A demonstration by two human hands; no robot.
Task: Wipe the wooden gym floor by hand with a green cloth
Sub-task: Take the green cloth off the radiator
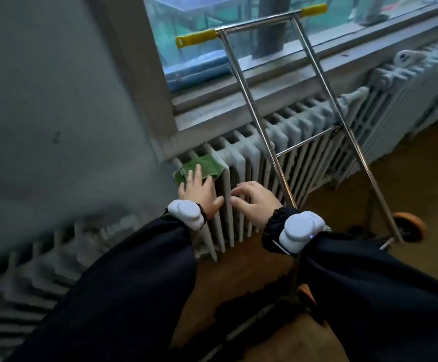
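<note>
On top of the radiator point(241, 163) lies the green cloth point(199, 167), just past the left hand point(199, 193), whose straight fingers point(198, 171) touch it; the right hand point(254, 202) is curled, holding nothing.

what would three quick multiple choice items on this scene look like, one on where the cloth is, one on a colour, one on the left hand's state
1. Where does the green cloth lie?
A. on the wooden floor
B. on top of the radiator, at its end by the wall
C. on the window sill

2. What colour are the grips on the metal trolley handle?
A. yellow
B. red
C. black

3. How is the left hand?
A. clenched in a fist, away from the cloth
B. pinching the trolley frame
C. fingers straight, laid on the cloth

Answers: 1 B, the cloth drapes over the radiator's top fins beside the grey wall. 2 A, both ends of the handle bar show yellow sleeves. 3 C, its extended fingers reach flat onto the cloth's near edge.
</note>
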